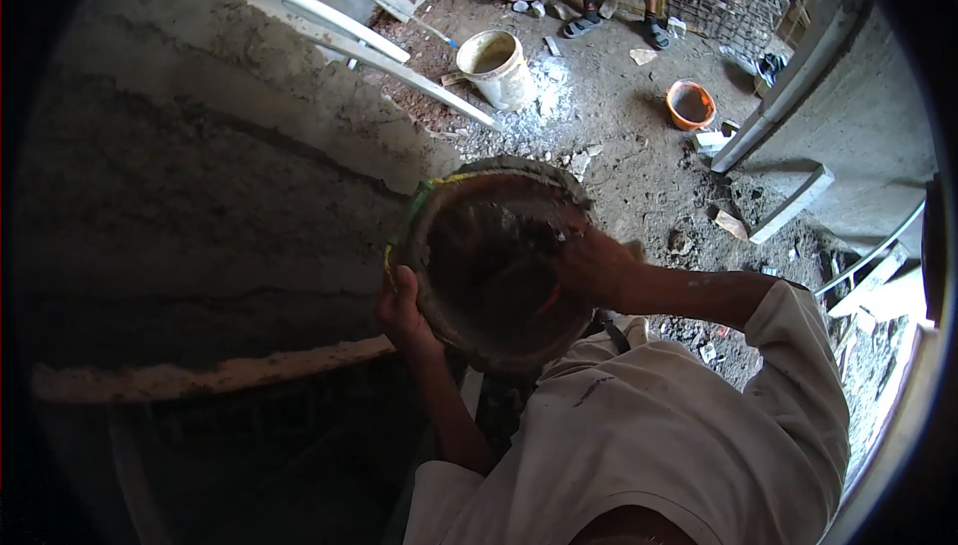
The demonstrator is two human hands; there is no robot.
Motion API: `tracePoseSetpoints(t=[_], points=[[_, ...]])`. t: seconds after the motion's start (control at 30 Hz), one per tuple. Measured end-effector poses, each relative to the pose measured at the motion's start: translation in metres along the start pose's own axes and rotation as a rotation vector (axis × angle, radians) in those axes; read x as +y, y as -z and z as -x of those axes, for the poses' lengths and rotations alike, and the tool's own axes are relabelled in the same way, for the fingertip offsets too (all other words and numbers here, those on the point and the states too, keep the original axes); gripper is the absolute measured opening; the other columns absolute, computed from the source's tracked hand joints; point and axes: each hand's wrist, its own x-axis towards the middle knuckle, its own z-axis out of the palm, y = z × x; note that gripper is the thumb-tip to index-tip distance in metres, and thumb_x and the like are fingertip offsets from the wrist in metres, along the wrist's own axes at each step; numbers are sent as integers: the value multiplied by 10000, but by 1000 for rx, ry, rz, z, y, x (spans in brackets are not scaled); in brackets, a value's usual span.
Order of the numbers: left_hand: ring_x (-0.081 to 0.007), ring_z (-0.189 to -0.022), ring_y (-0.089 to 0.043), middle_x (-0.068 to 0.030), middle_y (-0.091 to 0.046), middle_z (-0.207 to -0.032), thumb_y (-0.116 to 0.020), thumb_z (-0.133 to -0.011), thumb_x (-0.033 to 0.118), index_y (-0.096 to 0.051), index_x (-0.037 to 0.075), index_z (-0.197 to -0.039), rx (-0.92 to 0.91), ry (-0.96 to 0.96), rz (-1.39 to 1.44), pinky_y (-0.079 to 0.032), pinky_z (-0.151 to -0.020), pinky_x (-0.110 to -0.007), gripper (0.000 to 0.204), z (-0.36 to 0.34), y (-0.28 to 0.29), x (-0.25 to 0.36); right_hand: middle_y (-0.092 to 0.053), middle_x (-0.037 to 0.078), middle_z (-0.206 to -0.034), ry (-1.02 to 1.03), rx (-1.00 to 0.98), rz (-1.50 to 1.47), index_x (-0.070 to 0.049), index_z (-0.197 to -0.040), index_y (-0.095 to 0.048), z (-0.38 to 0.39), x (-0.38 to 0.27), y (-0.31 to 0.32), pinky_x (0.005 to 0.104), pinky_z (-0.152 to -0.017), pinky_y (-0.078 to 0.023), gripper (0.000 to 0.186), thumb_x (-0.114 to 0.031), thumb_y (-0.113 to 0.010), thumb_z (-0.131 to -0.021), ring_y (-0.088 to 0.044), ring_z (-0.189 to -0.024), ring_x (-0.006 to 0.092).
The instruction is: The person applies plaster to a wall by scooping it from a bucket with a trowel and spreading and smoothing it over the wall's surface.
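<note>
A round basin (pixel 489 285) crusted with grey mortar, yellow and green at its left rim, is tilted in front of my body. My left hand (pixel 404 310) grips its left edge, thumb up over the rim. Inside the right part of the basin is my right hand (pixel 594 264), fingers curled in deep shadow. What they close on, if anything, is too dark to make out. An orange streak shows just below that hand. Dark wet-looking material lies in the basin's bottom.
A rough mortared wall top (pixel 220 176) runs along the left, with pale pipes above it. Beyond stand a dirty white bucket (pixel 514 81) and an orange bucket (pixel 711 121) on rubble-strewn ground. Another person's sandalled feet (pixel 582 26) are at the back. A plank (pixel 790 204) leans at right.
</note>
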Motion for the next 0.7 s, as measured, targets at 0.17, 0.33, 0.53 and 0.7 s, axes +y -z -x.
tracePoseSetpoints(t=[0.17,0.33,0.53,0.7], points=[[-101,-840,-548,-8,-619,-863,-644,-905,284,-663,-25,-948,-6,81,-32,-455,-756,-283,313,13,15,-1,-585,78,-856,-119,299,311,20,-1248,-501,-26,-6,24,452,-872,-413,495,-201,-533,-805,-571,-887,238],[-99,-853,-543,-26,-629,-899,-641,-907,278,-662,-37,-1018,45,3,12,-453,-777,-282,334,11,2,7,-602,40,-927,-76,13,161,6,-1144,-573,-31,-41,-20,414,-708,-392,410,-190,-566,-785,-561,-802,214],[-104,-886,-549,-44,-617,-971,-609,-929,263,-610,-43,-1153,121,-3,-61,-455,-797,-262,380,10,16,2,-593,78,-769,-75,-56,169,16,-1043,-587,-1,-2,41,385,-763,-486,304,-178,-556,-810,-620,-727,204],[-91,-868,-533,-13,-599,-906,-583,-946,238,-620,-26,-1138,43,-158,-125,-452,-761,-242,329,29,-29,14,-646,112,-830,-296,-350,-131,13,-1000,-592,-25,35,50,394,-689,-518,269,-151,-583,-787,-664,-752,267]])
